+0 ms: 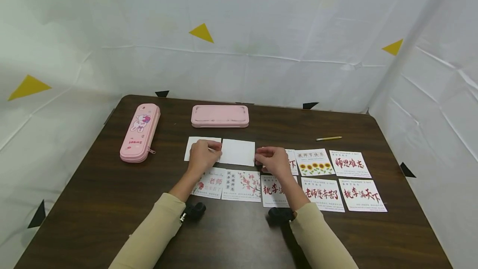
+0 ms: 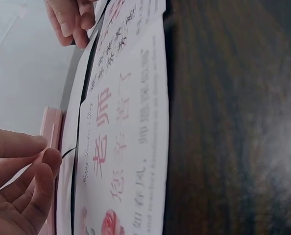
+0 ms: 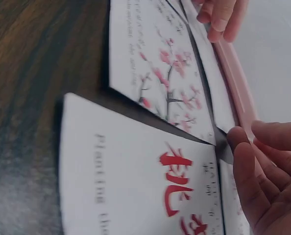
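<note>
Overall, white sheeting (image 1: pixel 242 7) bounds the far, left and right sides of the scene. Next in scale, a dark wood-grained table (image 1: pixel 93 194) carries all the objects. Two pale sleeves (image 1: pixel 149 235) extend from the near side. At far left, a pink zipped pencil case (image 1: pixel 140 133) with a rabbit-like figure lies aslant; a plainer pink case (image 1: pixel 220 116) lies crosswise at the far middle.

Left hand (image 1: pixel 203 155): fingers loosely bent, thumb and fingertips slightly apart, over the right part of the left blank card (image 1: pixel 191 146). Right hand (image 1: pixel 275 161): similarly relaxed, thumb and fingertips apart, at the right edge of the middle blank card (image 1: pixel 237 152). Whether either hand's fingertips touch a card cannot be told.

Both blank cards lie side by side at the left end of the far row, followed rightward by a partly hidden red-lettered card (image 1: pixel 291 161), a sunflower card (image 1: pixel 315 162) and another red-lettered one. The near row comprises a rose card (image 1: pixel 210 182), a blossom card (image 1: pixel 240 185) and three red-lettered cards. Slenderest of all, a yellowish pencil (image 1: pixel 328 138) lies beyond the sunflower card, slightly to its right.
</note>
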Available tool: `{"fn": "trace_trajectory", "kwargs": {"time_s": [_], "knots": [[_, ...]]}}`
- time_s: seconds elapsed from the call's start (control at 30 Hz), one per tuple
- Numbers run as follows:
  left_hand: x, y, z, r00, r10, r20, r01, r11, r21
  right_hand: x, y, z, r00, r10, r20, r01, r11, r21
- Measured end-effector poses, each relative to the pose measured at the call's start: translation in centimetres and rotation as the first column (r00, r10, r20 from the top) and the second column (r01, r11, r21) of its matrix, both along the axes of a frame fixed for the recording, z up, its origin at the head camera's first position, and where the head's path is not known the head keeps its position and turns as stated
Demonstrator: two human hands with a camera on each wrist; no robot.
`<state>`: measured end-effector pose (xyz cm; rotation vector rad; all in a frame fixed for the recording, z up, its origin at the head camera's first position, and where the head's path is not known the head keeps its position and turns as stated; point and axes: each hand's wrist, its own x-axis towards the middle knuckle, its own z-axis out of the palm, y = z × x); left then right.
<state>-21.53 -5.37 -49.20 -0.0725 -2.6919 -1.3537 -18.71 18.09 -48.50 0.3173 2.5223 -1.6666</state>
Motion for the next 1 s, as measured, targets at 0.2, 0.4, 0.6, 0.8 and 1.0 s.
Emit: {"fn": "trace_trajectory", "kwargs": {"time_s": [0.2,0.4,0.6,0.8,1.0], "knots": [[0.2,0.6,0.4,0.999,-0.042,0.011,0.042,0.999,0.018,0.2,1.2,0.8,0.999,0.006,-0.034,-0.007,1.0,-0.009],[0.5,1.7,1.1,0.995,-0.098,0.028,0.097,0.995,0.03,0.7,3.4,1.9,0.997,-0.047,-0.055,0.049,0.998,0.038],[1.2,3.2,1.2,0.975,-0.207,0.073,0.201,0.976,0.086,1.6,6.1,2.3,0.986,-0.158,-0.059,0.164,0.978,0.126],[1.7,5.2,1.3,0.94,-0.307,0.15,0.297,0.951,0.086,2.6,8.1,2.2,0.973,-0.229,-0.024,0.229,0.95,0.212],[2.0,7.2,1.5,0.915,-0.365,0.173,0.357,0.931,0.075,3.1,8.8,1.8,0.976,-0.218,-0.02,0.215,0.938,0.273]]}}
